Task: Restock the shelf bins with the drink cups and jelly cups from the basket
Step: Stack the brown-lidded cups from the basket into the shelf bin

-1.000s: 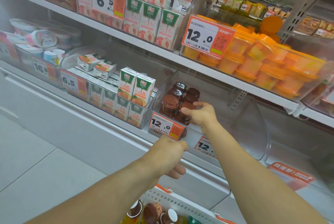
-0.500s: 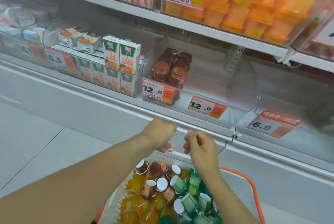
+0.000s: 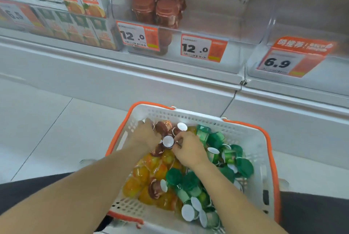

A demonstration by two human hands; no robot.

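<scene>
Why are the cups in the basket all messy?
The cups lie jumbled in the basket, many tipped on their sides: brown cups at the far end, green cups right, orange cups left. Nothing looks spilled or broken.

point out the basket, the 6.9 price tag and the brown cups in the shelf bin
basket point(image 3: 243, 131), head view, far white wall
6.9 price tag point(image 3: 277, 62), head view, printed digits
brown cups in the shelf bin point(image 3: 167, 9), head view, front cup's lid

Basket sits before the shelf bin, cups inside
</scene>
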